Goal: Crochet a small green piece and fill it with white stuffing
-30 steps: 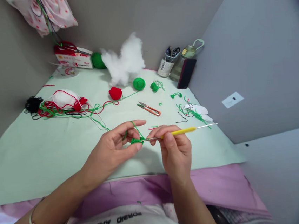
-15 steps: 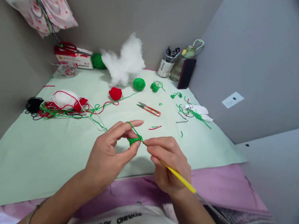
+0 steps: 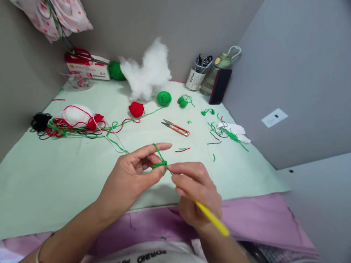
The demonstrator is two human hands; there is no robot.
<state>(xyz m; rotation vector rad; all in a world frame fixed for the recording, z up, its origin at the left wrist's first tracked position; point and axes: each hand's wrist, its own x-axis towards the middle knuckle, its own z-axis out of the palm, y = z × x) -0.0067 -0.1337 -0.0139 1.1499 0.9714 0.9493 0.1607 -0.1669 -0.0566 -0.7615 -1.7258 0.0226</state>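
My left hand [image 3: 130,179] pinches a small green crochet piece [image 3: 158,164] between thumb and middle finger, with green yarn looped over the outstretched index finger. My right hand [image 3: 195,193] is closed on a yellow-handled crochet hook [image 3: 211,219]. Its tip points into the green piece and its handle slants down toward my body. Both hands hover above the front of the pale green mat [image 3: 44,185].
On the mat lie orange thread snips [image 3: 177,127], a red ball [image 3: 136,109], green balls [image 3: 163,98], tangled red, green and black yarn [image 3: 60,128] and white stuffing [image 3: 149,70]. A pen cup [image 3: 196,75], bottle [image 3: 219,67] and phone [image 3: 219,86] stand at the back right corner.
My right hand swung the hook from pointing sideways to the right to slanting down toward me, with its tip kept at the green piece. The left hand barely shifted.
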